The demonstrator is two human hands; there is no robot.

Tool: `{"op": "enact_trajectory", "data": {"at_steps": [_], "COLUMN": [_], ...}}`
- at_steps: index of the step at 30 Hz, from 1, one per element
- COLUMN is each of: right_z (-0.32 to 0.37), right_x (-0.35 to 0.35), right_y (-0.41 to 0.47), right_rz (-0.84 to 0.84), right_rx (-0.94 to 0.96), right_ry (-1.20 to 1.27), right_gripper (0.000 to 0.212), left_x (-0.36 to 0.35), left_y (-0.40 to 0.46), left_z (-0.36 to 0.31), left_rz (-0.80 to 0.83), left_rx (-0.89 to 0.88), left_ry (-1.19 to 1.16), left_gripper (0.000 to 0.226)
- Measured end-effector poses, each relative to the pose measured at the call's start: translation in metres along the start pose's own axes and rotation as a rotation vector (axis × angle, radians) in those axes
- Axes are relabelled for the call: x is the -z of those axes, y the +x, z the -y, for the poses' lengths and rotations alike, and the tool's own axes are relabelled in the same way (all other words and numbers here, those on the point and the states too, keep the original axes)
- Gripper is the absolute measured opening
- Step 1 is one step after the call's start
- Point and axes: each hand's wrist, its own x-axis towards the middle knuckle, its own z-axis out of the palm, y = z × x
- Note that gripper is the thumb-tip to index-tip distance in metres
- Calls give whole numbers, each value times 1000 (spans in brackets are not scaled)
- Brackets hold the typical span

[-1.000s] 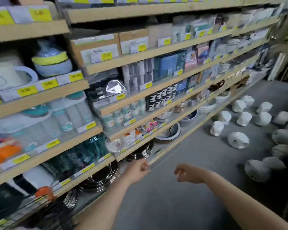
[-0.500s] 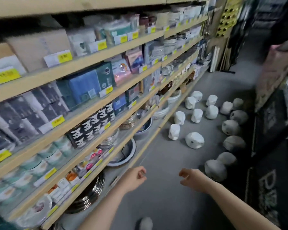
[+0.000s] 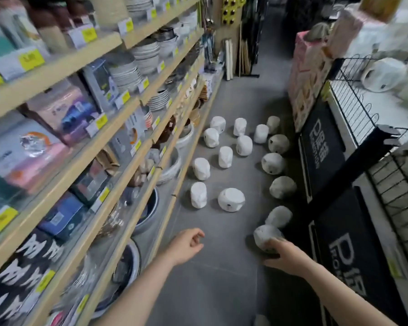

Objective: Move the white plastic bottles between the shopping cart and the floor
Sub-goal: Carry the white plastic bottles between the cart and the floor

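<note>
Reaching my right hand point(image 3: 283, 255) onto the nearest bottle point(image 3: 265, 236), grip curling round it; left hand point(image 3: 186, 245) loosely curled, empty; many bottles remain on the floor point(image 3: 222, 278), one lies in the cart point(image 3: 353, 100).

This is a shop aisle, of the housewares kind. Long wooden shelves point(image 3: 118, 118) run down the left side in several tiers, each edge lined with yellow price tags point(image 3: 31, 58). On them sit stacks of plates point(image 3: 125, 71), bowls point(image 3: 149, 52), boxed goods point(image 3: 64, 111) and packaged items, set out in rows as stock for sale. The grey floor point(image 3: 222, 290) forms a narrow walkway between the shelving and a black wire shopping cart point(image 3: 375, 137) at the right, with printed black panels point(image 3: 320, 142) on its side. More displays point(image 3: 231, 10) stand at the far end.
</note>
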Motion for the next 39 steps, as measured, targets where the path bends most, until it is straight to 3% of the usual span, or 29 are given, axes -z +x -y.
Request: {"op": "enact_trajectory", "data": {"at_steps": [7,12,15,20,24,27,31,33,39], "right_z": [-85,-163,-217,-312,-389,-430,-451,-451,-424], "right_x": [52,42,9,-95,-183,-229,-257,-262,-233], "right_y": [104,200,268,379,452,486,508,514,519], "right_rz": [4,0,-48,-66,-120,-180,-297,-338,-332], "right_rx": [-74,-88,-79,-78,-11,60,109,101,134], "right_ry": [51,55,55,4,8,-3,27,34,189], "right_gripper": [72,81,84,92,100,105,109,106,95], "left_x": [-50,-118,-180,-311,-412,-467,-504,-513,-469], "left_y": [137,243,319,432,507,545,576,581,580], "left_z": [-32,-26,-1,64,127,160,174,175,163], "left_rz": [101,140,217,413,462,450,403,360,383], "left_rx": [7,12,-47,-240,-429,-511,-569,-564,-438], "left_ry": [-8,-10,6,227,503,516,280,140,118], "left_gripper": [34,41,54,73,89,102,110,101,100]}}
